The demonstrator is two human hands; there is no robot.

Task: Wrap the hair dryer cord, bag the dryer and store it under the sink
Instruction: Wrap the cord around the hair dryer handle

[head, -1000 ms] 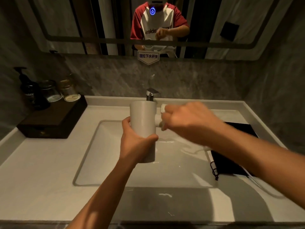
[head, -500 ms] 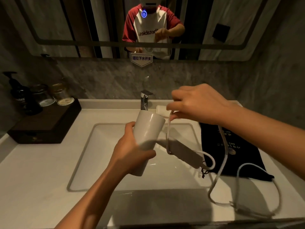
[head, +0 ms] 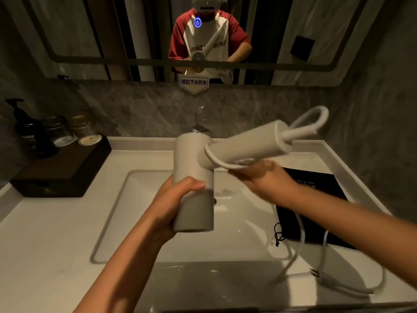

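Observation:
A white hair dryer [head: 194, 168] is held over the sink, its barrel upright and its handle [head: 248, 147] pointing up to the right. My left hand [head: 173, 199] grips the barrel from the left. My right hand [head: 261, 177] sits under the handle and pinches the white cord [head: 216, 160], which loops once around the handle's base. Another loop of cord [head: 316, 118] sticks out past the handle's end. The rest of the cord [head: 381, 283] trails down over the counter at the right, with the plug [head: 316, 273] lying there. A black drawstring bag [head: 316, 195] lies flat on the counter right of the sink.
A white rectangular sink [head: 117, 213] is set in a white counter, with a chrome tap [head: 200, 129] behind the dryer. At the back left a dark wooden tray [head: 56, 177] carries a black pump bottle [head: 29, 136] and two jars. A mirror hangs above.
The dryer's handle has swung up to the right. My right hand has dropped from above the dryer to under the handle, bringing a turn of cord around its base.

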